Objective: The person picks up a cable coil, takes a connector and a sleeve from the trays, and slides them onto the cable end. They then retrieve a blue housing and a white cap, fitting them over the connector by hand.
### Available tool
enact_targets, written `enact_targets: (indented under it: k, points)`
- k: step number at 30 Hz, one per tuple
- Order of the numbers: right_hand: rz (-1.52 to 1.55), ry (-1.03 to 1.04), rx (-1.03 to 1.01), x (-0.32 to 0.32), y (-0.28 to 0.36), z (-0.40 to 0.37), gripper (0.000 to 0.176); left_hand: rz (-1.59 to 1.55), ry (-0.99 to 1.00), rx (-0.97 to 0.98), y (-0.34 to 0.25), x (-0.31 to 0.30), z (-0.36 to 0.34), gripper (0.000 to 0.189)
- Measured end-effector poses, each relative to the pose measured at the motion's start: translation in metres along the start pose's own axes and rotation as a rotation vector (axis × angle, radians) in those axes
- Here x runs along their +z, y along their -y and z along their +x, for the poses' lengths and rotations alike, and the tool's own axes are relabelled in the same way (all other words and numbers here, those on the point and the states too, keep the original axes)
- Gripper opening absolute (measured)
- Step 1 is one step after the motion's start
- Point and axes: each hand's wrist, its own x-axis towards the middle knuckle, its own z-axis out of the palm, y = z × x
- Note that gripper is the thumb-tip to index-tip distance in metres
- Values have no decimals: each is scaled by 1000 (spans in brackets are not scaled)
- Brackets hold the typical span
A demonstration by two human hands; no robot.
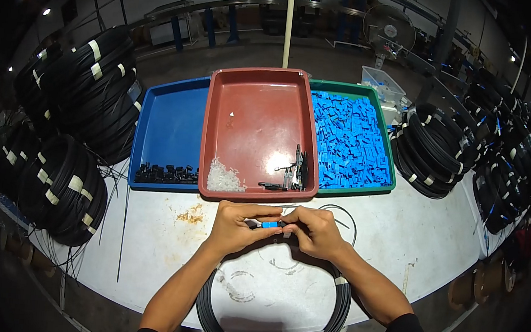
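Observation:
Between my two hands, just above the white table, is a small blue connector (270,225) with a black part at its left end. My left hand (241,225) pinches it between thumb and fingers. From the right, my right hand (311,229) closes its thumb and forefinger at the connector's other end, on a small dark piece that is mostly hidden. A coil of black cable (206,299) lies below my hands, over the table's near edge, bound with a white tape band at its right side. A loose cable loop (352,226) runs out behind my right hand.
A red tray (259,128) holds small white pieces and black parts. A blue tray (171,130) with black parts stands left; a green tray (390,169) full of blue connectors stands right. Taped cable coils (67,188) crowd the left side, more coils (432,151) the right.

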Motion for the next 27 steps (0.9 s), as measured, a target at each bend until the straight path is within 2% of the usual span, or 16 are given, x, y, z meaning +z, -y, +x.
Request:
enact_targets:
  k: [2,5,7,11,17,19,20,22,27]
  points:
    - [-17,-14,-16,2,-4,-1,13,126,-24,75,-1,-1,1,33]
    - [-56,-20,-34,1,-4,-1,13,90,-41,37,-2,-2,-2,28]
    - [-137,-112,-119,-1,-4,-1,17,20,-70,-7,-1,-3,-4,24]
    - [-145,-87,-169,2,-10,-4,18,87,-23,40,-2,-3,-1,24]
    - [-119,-99,-151,1,-8,-3,16,134,-14,65,-1,-4,-3,18]
    - [-109,-81,-133,2,-7,-4,16,237,-12,241,-3,-3,-2,16]
    - [-99,-64,-120,2,-7,-4,16,236,-9,240,-4,-2,-2,16]
    - [-91,-63,-110,1,-6,-4,16,306,-7,391,-6,0,1,16]
    - [-91,-40,-103,2,-7,-4,16,379,9,380,-13,3,1,10]
